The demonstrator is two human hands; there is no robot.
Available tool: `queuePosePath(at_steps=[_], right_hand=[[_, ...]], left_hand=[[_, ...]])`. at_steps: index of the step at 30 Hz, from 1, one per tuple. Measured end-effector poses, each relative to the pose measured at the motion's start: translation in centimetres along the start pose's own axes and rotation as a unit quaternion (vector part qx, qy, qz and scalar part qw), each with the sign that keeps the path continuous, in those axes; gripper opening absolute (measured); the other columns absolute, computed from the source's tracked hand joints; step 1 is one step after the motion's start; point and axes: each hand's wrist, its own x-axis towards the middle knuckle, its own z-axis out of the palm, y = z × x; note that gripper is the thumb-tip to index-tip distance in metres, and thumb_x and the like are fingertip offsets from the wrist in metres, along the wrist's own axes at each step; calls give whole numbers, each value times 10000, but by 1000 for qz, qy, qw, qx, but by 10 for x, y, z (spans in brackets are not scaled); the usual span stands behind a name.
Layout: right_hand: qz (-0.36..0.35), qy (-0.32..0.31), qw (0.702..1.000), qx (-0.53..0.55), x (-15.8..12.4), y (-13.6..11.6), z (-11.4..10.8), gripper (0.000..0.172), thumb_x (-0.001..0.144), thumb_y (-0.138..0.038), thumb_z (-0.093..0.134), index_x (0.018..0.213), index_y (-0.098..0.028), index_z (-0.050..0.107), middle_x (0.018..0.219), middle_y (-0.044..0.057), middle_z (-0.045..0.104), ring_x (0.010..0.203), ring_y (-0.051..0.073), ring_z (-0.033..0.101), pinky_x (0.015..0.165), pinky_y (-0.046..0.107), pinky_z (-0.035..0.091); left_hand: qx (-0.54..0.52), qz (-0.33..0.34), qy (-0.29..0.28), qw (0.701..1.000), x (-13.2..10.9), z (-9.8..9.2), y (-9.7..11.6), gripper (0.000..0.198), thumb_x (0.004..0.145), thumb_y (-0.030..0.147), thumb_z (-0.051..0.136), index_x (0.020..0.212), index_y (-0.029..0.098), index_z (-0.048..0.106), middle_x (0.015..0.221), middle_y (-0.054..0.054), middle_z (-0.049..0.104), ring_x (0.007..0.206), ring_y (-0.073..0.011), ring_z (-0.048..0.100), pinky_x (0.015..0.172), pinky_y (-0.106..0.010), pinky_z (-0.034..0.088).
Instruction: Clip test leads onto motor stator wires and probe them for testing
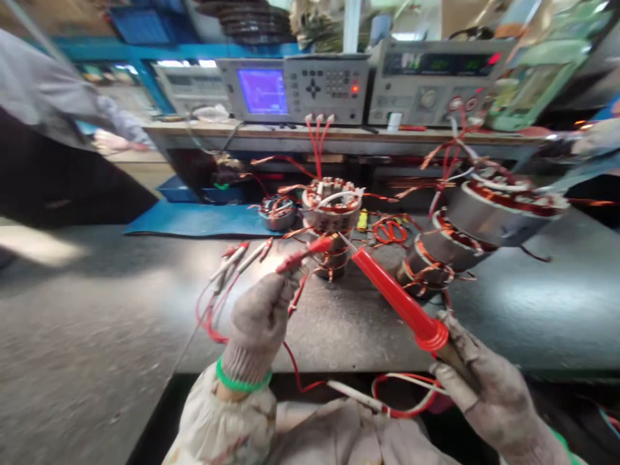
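My left hand (259, 323), in a grey work glove, grips a red test clip (305, 253) with a red lead trailing down from it. My right hand (484, 387), also gloved, holds a red test probe (400, 297) whose thin metal tip points at a copper-wound motor stator (332, 210). That tip sits close to the stator's lower windings and a small coil (333, 263) in front of it. Further wound stators (504, 210) lie on their sides to the right. White-sleeved leads (237, 261) lie beside my left hand.
Two bench test instruments (295, 90) (436, 84) stand on a shelf behind, with red leads hanging down. A small stator (277, 213) sits on a blue mat (194, 219). A co-worker's sleeve (48, 84) shows at the left, and another sleeve (591, 142) at the right.
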Motion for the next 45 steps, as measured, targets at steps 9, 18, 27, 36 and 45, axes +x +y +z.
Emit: queuePosePath(at_steps=[9,18,27,36,45], right_hand=[[147,81,981,-99,-88,16,-59,693,929,-209,625,1569,-284,370,1438,51,614,1212,248,670,1002,338,582],[241,150,954,-99,-37,50,-78,543,916,-315,645,1450,-258,561,1223,23,749,969,227,773,845,284,637],[213,114,966,-88,-76,46,-71,654,930,-228,637,1538,-331,420,1360,2,672,1078,217,740,926,275,610],[206,42,972,-106,-123,30,-61,681,936,-197,624,1564,-300,380,1447,51,608,1187,236,687,1010,325,572],[231,-20,968,-98,-156,20,-49,681,941,-241,619,1575,-242,369,1358,118,673,1107,272,728,903,369,640]], left_hand=[[-99,109,-60,987,28,88,72,260,942,223,515,1101,182,717,841,-43,747,720,-165,697,684,-258,572],[-90,16,-63,994,94,151,90,339,963,302,463,1124,160,726,888,-59,754,852,-188,695,817,-303,570],[-42,-7,-71,997,61,147,67,359,948,307,464,1141,141,718,921,-79,764,847,-204,712,812,-308,565],[-8,-33,-141,989,10,160,39,407,871,269,478,1172,140,720,1061,-109,776,980,-247,726,920,-347,566],[15,-91,-248,964,-14,177,22,451,860,191,486,1250,136,704,1158,-123,755,1091,-269,699,996,-369,533]])
